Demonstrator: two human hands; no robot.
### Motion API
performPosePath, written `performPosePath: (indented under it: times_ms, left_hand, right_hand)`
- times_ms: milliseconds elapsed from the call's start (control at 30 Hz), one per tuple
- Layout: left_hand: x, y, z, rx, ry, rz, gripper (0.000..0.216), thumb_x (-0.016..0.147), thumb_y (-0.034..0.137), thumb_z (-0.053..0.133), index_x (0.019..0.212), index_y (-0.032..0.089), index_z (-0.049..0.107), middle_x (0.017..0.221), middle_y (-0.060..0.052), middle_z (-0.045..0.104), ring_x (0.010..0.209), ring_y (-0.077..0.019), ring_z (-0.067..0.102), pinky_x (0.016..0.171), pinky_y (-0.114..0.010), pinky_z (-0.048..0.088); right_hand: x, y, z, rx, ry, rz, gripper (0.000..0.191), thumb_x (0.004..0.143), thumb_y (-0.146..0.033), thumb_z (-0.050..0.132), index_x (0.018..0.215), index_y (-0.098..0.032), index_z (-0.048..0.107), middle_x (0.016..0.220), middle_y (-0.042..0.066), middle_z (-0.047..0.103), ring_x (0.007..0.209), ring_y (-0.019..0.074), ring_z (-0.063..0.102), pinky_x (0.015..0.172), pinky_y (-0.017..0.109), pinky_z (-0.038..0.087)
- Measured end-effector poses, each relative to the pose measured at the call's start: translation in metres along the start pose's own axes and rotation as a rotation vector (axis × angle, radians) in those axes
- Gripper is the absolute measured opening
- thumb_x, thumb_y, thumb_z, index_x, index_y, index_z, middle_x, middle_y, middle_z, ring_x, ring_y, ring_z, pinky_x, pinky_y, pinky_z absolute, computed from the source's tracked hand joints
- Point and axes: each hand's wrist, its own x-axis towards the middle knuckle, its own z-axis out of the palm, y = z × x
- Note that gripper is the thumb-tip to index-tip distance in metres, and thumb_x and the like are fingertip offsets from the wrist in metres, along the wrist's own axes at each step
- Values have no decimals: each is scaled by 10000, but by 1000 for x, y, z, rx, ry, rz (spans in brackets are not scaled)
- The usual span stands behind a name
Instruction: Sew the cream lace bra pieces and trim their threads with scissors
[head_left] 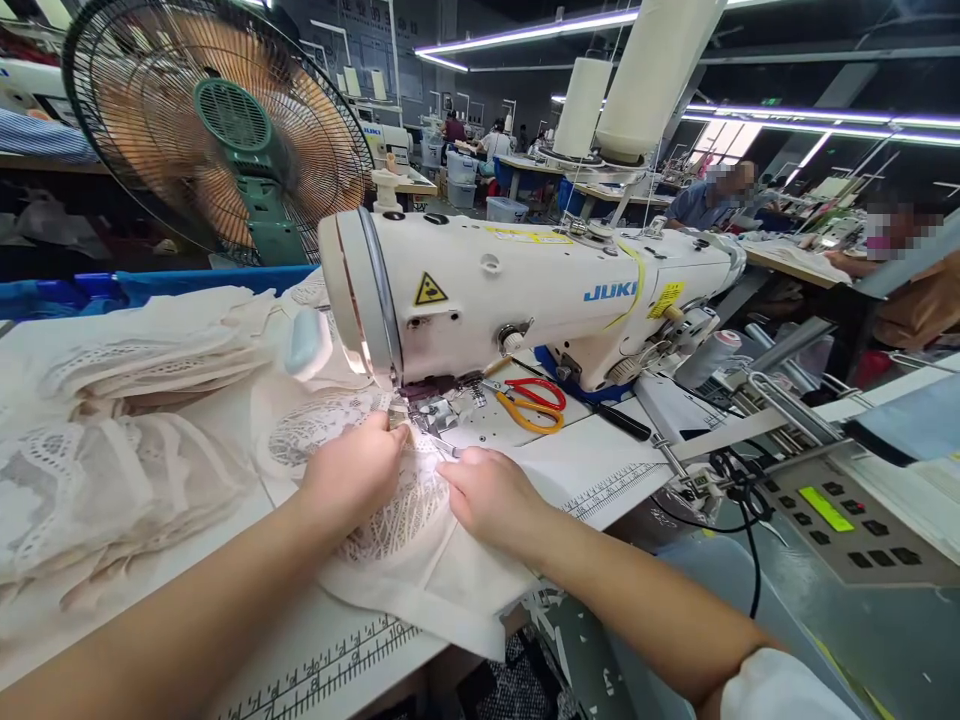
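Cream lace fabric [397, 510] lies under the needle area of a white sewing machine [465, 290] and hangs over the table's front edge. My left hand [356, 465] is closed, pinching the fabric just left of the needle. Close by on the right, my right hand [491, 500] is closed around a thin, pointed metal tool [444, 446]; its tip points at the presser foot and most of its handle is hidden by my fingers. The right fingers also rest against the fabric. Scissors [534, 405] with red and orange handles lie behind, on the machine bed.
Stacked lace pieces [127, 440] cover the table's left side. A large fan [225, 130] stands behind them. A black-handled tool [622, 421] lies to the right, near a control panel [855, 520]. Printed rulers [615, 488] mark the table edge. Other people sit farther back.
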Motion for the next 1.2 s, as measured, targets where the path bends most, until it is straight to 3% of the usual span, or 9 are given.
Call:
performPosePath:
  times_ms: [200, 367, 500, 600, 733, 833, 967, 1200]
  left_hand:
    - [12, -6, -3, 12, -45, -60, 494, 964, 266, 216, 887, 175, 696, 767, -97, 568, 597, -214, 577, 425, -289, 280]
    - [21, -13, -2, 30, -92, -47, 435, 939, 229, 289, 954, 181, 721, 972, -134, 611, 693, -239, 607, 504, -314, 362]
    - [27, -16, -2, 44, -119, -58, 376, 911, 243, 354, 994, 164, 712, 999, -163, 598, 761, -281, 618, 528, -329, 409]
    - [23, -18, -5, 68, -68, -36, 399, 913, 246, 320, 963, 145, 703, 1018, -183, 592, 880, -324, 616, 574, -360, 460]
    - [-3, -21, -8, 78, 58, 152, 476, 936, 303, 291, 864, 126, 726, 1162, -212, 624, 1093, -370, 584, 838, -479, 514]
    - [-26, -22, -7, 69, -30, 152, 540, 887, 503, 427, 1117, 104, 710, 1301, -215, 604, 1258, -432, 492, 967, -599, 463]
    - [-36, -28, 3, 99, -198, 48, 808, 823, 645, 456, 1419, 100, 495, 1539, -210, 369, 1439, -473, 241, 977, -754, 379]
    - [-14, -69, 35, -4, -97, 42, 846, 798, 747, 399, 1457, 220, 457, 1617, -166, 206, 1449, -519, 144, 919, -740, 410]
  right_hand:
    - [7, -5, -6, -59, -27, 13, 272, 886, -167, 420, 1004, -185, 664, 875, 82, 627, 755, 197, 571, 552, 294, 291]
    - [16, -11, -6, -92, -35, 46, 271, 863, -128, 428, 1017, -196, 641, 868, 83, 650, 783, 209, 627, 550, 278, 331]
    - [18, -12, -2, -101, -33, 46, 278, 844, -98, 435, 1036, -191, 615, 856, 81, 650, 770, 212, 633, 546, 278, 359]
    - [10, -9, -1, -112, -11, 0, 303, 829, -89, 441, 1059, -189, 611, 883, 80, 633, 773, 213, 616, 538, 282, 352]
    - [-5, -1, -1, -107, -11, -73, 375, 797, -79, 473, 1128, -193, 606, 950, 84, 614, 815, 214, 584, 543, 278, 346]
    - [-10, 3, -3, -84, -28, -94, 408, 805, -86, 478, 1177, -199, 600, 971, 89, 615, 840, 222, 584, 543, 281, 332]
    - [-5, 4, -11, -69, -77, -102, 397, 841, -107, 465, 1203, -199, 598, 946, 84, 645, 833, 224, 619, 538, 286, 319]
    - [16, -5, -34, -60, -324, 9, 497, 862, -135, 492, 1352, -217, 509, 958, 100, 717, 872, 250, 686, 527, 277, 381]
